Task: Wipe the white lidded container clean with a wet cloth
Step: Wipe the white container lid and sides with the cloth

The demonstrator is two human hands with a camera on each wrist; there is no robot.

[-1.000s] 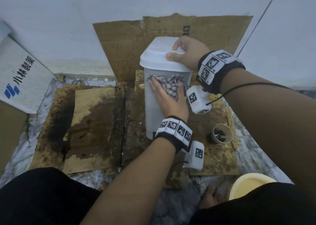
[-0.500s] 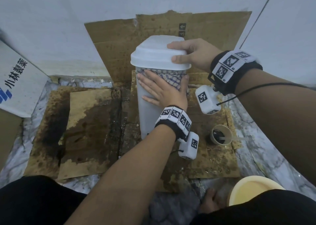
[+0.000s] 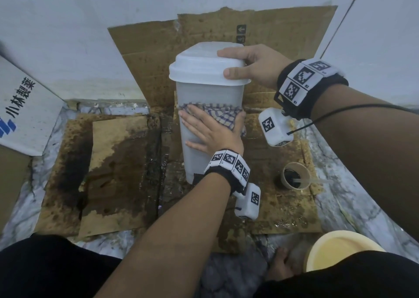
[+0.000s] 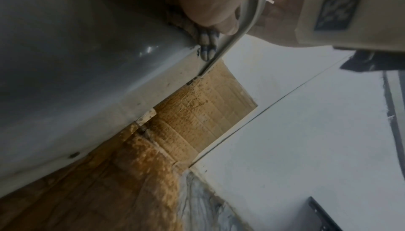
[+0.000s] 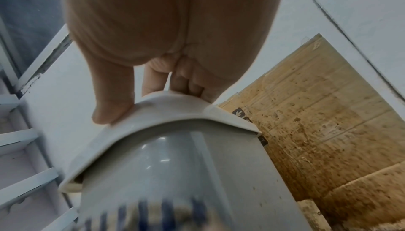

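On stained cardboard (image 3: 127, 161) the white lidded container (image 3: 204, 93) stands upright, the right hand (image 3: 254, 66) gripping its lid (image 3: 199, 66) while the left hand (image 3: 210, 134), fingers flat, presses a checked cloth (image 3: 217, 114) against its front.

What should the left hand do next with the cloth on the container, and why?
Probably slide the checked cloth further down the front wall. The left hand presses it flat at mid-height on the white container, the lower wall is not yet covered, and the right hand steadies the lid.
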